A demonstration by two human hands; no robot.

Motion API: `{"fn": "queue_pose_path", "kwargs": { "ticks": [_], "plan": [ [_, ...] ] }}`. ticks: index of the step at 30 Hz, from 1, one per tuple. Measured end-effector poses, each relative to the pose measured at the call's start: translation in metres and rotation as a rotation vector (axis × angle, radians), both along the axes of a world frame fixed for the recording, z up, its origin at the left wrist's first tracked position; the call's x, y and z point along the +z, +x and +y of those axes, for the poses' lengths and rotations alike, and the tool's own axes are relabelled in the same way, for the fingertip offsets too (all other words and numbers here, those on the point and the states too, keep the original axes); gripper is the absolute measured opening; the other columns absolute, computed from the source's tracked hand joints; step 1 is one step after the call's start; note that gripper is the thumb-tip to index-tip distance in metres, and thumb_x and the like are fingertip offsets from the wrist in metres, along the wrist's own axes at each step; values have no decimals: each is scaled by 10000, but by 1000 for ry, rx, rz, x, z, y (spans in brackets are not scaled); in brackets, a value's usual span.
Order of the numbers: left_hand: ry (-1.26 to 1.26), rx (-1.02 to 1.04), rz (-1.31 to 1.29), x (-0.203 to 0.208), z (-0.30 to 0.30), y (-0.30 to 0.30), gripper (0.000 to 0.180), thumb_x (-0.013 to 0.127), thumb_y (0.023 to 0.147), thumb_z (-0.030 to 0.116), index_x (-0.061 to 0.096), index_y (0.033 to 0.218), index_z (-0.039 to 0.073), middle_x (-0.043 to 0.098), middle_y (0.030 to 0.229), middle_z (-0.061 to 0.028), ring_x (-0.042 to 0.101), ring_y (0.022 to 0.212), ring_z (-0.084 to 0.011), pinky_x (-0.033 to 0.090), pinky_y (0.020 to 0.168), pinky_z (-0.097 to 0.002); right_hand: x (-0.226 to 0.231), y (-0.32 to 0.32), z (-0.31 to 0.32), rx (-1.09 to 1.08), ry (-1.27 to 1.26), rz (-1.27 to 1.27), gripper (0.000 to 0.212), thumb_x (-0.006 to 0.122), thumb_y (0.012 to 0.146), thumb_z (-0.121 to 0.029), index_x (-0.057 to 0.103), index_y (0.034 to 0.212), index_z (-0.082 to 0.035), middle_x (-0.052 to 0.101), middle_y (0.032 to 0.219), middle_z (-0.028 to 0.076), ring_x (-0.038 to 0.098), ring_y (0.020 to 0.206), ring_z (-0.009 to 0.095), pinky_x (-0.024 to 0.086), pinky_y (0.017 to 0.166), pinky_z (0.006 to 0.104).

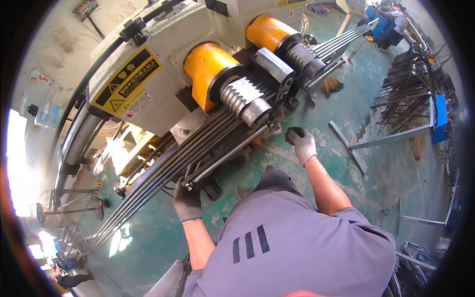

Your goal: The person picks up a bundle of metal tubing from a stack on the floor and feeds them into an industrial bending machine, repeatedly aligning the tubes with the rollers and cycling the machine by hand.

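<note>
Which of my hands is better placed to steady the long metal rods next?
Probably your left hand: it is at the lower end of the slanted metal bar, close beside the rods. Your right hand is farther off, over the green floor.

L grip (pixel 188 202) & R grip (pixel 302 145) gloved — forearms (pixel 325 184) fwd, R fingers (pixel 295 134) curled.

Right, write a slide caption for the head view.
A gloved left hand at the near end of a metal bar beside long rods, the gloved right hand above the green floor.
</note>
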State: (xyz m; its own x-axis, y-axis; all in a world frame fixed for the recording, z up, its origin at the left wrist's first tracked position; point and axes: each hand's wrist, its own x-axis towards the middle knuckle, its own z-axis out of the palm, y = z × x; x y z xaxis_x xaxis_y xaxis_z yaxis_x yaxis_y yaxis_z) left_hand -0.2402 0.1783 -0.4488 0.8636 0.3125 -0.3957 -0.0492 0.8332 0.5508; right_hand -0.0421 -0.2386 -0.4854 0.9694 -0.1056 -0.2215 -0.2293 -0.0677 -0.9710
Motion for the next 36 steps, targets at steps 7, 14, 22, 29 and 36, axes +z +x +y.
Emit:
{"fn": "queue_pose_path", "kwargs": {
  "ticks": [7, 14, 22, 29, 36],
  "plan": [
    [89, 198, -169, 59, -1, -21, 337, 570, 1071, 359, 612, 1230, 65, 621, 1170, -106, 578, 1067, -274, 466, 1009, -424, 89, 62, 47, -150, -7, -341, 331, 669, 1034, -268, 727, 1183, 22, 699, 909, 45, 594, 823, 127, 496, 767, 314],
    [172, 364, -135, 117, -2, -10, 468, 579, 1082, 379, 611, 1383, 21, 678, 1359, -191, 659, 1185, -360, 505, 1046, -512, 100, 91, 53, -187, 236, -253, 418, 626, 1079, -334, 700, 1254, 38, 686, 1072, 36, 568, 987, 127, 467, 914, 314],
    [709, 518, -109, 204, -10, 20, 466, 623, 1075, 315, 593, 1366, -47, 663, 1326, -167, 630, 1225, -303, 481, 1108, -448, 154, 96, 62, -180, 667, -3, 401, 645, 1056, -321, 691, 1297, -3, 693, 1188, 36, 605, 1077, 142, 478, 969, 316],
    [981, 679, -67, 306, -13, 61, 399, 657, 1050, 249, 664, 1240, -102, 726, 1180, -200, 713, 1081, -270, 561, 978, -390, 146, 107, 49, -130, 717, -67, 314, 638, 1012, -237, 683, 1229, -15, 700, 1086, 68, 650, 995, 173, 535, 899, 338],
    [1139, 456, -34, 356, -94, 130, 310, 633, 1035, 73, 614, 1299, -88, 744, 1125, -196, 722, 1054, -252, 585, 956, -376, 130, 132, 37, -13, 602, -51, 310, 635, 1011, -195, 689, 1239, 8, 714, 1141, 92, 677, 1036, 181, 546, 916, 341]
  ]
}}
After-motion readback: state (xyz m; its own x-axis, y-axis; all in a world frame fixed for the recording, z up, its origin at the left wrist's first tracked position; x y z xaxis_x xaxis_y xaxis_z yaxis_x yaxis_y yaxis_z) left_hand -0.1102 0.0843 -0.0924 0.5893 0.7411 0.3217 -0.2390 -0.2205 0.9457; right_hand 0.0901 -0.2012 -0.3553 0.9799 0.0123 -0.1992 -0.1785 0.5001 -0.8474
